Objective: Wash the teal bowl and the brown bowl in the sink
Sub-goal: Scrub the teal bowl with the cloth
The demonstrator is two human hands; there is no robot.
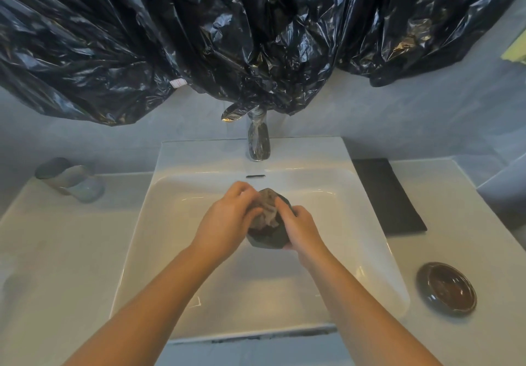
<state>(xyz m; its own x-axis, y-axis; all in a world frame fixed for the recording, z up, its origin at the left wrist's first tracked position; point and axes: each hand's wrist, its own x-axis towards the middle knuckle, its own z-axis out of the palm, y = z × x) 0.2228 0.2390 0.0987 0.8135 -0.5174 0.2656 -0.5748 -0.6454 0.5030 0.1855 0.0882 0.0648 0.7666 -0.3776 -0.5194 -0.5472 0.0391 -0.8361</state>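
Over the middle of the sink [176, 223], the teal bowl [270, 240] sits between both hands, the right hand [301, 227] curled round its side and the left hand [230, 217] gripping a grey cloth [267, 209] bunched inside it. To scrub well, the right should brace the bowl while the left works the cloth round the whole inside. The brown bowl [447, 289] is on the tabletop [455, 223] to the right.

Rear wall [412, 115]: pale grey, smooth finish. Upper section covered w/ crumpled black plastic sheeting [199, 38] hanging in folds; small white label [178, 82] near its lower edge, left of ctr. Chrome faucet [258, 143] at ctr, top partly wrapped by sheeting. Counter [57, 252]: white, flat. Dark rectangular mat [387, 195] on R side, rear. Two pale tumblers [71, 180] on L side, rear, side by side. Lighting: soft; glints on plastic.
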